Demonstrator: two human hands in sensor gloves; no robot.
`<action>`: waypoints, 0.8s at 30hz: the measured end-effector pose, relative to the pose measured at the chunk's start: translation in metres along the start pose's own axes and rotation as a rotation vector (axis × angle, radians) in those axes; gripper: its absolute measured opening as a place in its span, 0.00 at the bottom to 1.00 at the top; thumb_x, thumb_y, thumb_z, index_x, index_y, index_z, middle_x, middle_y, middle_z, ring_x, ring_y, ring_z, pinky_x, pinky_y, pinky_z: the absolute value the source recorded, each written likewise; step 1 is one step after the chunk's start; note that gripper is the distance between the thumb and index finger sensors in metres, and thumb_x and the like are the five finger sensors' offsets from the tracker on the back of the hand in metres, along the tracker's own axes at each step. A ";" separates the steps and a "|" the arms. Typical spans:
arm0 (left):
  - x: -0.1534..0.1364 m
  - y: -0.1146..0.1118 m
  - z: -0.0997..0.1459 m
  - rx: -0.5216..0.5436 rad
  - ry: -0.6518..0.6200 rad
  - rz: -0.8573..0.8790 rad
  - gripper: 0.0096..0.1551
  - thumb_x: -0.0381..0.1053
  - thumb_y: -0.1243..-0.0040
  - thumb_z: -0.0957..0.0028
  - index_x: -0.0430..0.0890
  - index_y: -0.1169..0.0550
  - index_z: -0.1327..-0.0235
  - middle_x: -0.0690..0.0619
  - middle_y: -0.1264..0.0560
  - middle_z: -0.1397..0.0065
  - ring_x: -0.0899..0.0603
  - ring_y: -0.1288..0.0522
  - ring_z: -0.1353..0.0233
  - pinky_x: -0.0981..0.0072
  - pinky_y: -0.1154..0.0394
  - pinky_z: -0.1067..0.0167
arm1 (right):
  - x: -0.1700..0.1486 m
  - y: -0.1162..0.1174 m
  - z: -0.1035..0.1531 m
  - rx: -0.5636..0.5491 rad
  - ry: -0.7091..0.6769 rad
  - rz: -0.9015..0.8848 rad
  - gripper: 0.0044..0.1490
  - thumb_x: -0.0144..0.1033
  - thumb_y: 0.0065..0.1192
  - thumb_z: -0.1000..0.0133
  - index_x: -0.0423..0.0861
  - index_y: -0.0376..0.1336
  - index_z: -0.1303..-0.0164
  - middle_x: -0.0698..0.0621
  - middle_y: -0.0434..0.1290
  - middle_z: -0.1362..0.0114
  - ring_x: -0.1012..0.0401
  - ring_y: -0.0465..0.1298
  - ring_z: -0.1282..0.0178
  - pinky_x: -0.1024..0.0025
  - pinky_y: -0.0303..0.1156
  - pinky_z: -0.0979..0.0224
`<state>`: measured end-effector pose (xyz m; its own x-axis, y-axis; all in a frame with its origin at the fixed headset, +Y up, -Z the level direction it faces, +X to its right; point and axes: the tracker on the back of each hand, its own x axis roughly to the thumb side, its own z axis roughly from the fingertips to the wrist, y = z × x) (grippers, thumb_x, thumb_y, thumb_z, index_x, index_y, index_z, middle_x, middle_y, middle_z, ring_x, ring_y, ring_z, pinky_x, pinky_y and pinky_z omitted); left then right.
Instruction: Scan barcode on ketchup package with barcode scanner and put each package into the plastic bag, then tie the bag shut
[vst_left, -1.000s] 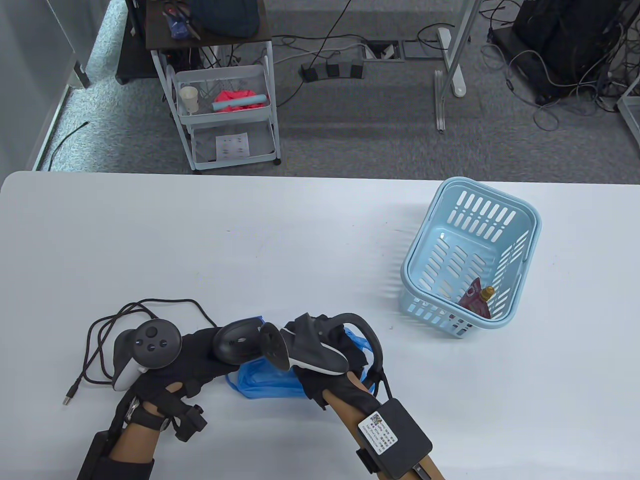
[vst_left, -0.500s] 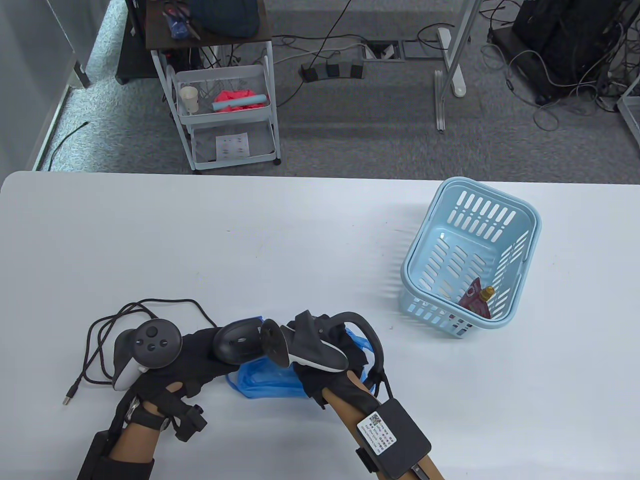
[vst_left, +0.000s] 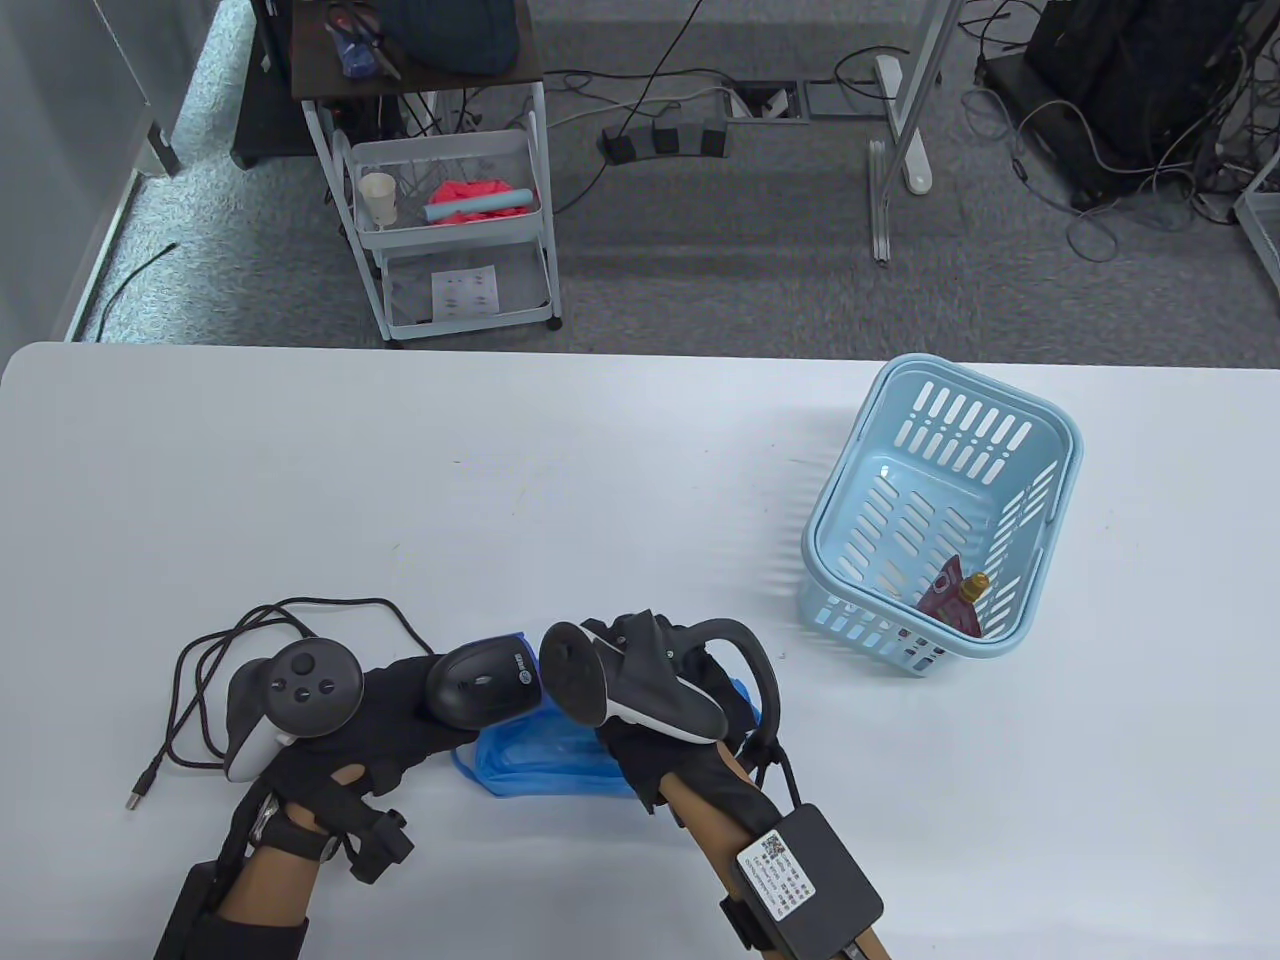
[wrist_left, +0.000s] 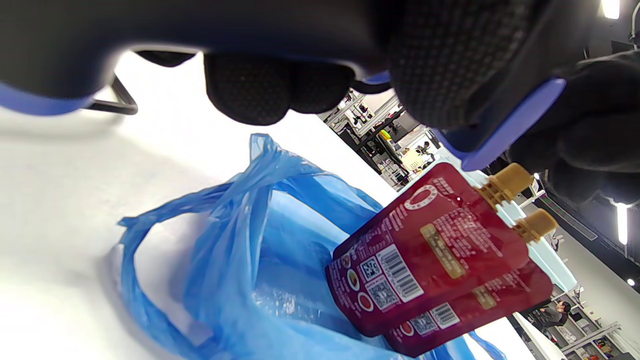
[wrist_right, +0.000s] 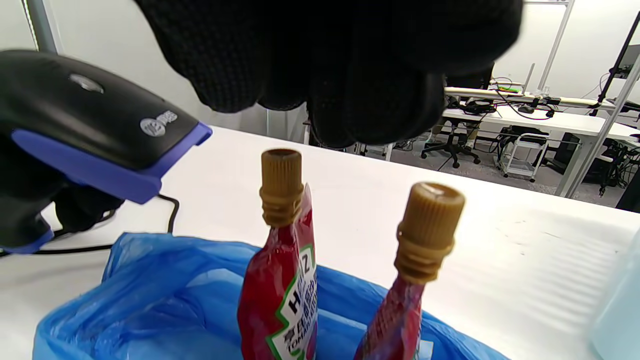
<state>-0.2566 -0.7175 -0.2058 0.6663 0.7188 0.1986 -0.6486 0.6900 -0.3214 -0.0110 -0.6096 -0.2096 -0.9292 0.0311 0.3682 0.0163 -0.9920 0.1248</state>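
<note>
Near the front edge of the tabletop (vst_left: 620, 450), left of its middle, the left hand (vst_left: 390, 715) has its grip curled round the black barcode scanner (vst_left: 480, 682), whose long axis lies roughly along the front edge with its blue-trimmed nose pointing toward the right hand (vst_left: 665, 745). The scanner's dark cable (vst_left: 250, 640) loops over the tabletop toward the left edge. In the wrist views two red ketchup packages (wrist_right: 280, 300) hang close together under the right hand, caps (wrist_right: 281, 185) up and bodies down into the mouth of the blue plastic bag (vst_left: 545, 755), their long axes close to upright; the printed backs with barcodes (wrist_left: 402, 272) face the left wrist camera. The right hand's fingers (wrist_right: 350, 65) are curled just above the caps, but whether the grip actually has hold of the packages cannot be told, since no contact shows. The bag lies crumpled on the tabletop between and beneath the two hands, its handles (wrist_left: 150, 225) loose. Well apart, toward the right edge, a light blue basket (vst_left: 850, 520) holds one more ketchup package (vst_left: 950, 595), lying tilted against its near corner with the cap pointing right.
</note>
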 end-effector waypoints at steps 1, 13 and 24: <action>0.000 0.000 0.000 0.000 0.000 0.000 0.29 0.60 0.29 0.53 0.52 0.20 0.40 0.54 0.20 0.37 0.41 0.17 0.42 0.42 0.25 0.35 | -0.001 -0.002 0.001 -0.007 0.003 -0.010 0.31 0.39 0.66 0.43 0.43 0.65 0.30 0.40 0.75 0.33 0.47 0.78 0.46 0.61 0.76 0.51; -0.001 0.001 0.001 0.005 0.008 0.005 0.29 0.60 0.29 0.53 0.52 0.20 0.40 0.55 0.20 0.37 0.41 0.17 0.42 0.42 0.25 0.36 | -0.040 -0.024 0.009 -0.072 0.095 -0.089 0.30 0.39 0.64 0.41 0.44 0.65 0.29 0.38 0.74 0.32 0.45 0.77 0.44 0.59 0.76 0.49; -0.003 0.002 0.001 0.007 0.019 0.005 0.29 0.60 0.29 0.53 0.52 0.20 0.39 0.55 0.20 0.37 0.41 0.17 0.42 0.42 0.25 0.35 | -0.106 -0.027 0.015 -0.053 0.304 -0.096 0.31 0.39 0.63 0.41 0.44 0.64 0.27 0.37 0.72 0.29 0.43 0.76 0.41 0.55 0.75 0.45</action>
<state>-0.2605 -0.7184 -0.2063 0.6699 0.7204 0.1796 -0.6543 0.6872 -0.3158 0.0929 -0.5843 -0.2385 -0.9934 0.0953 0.0642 -0.0890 -0.9915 0.0948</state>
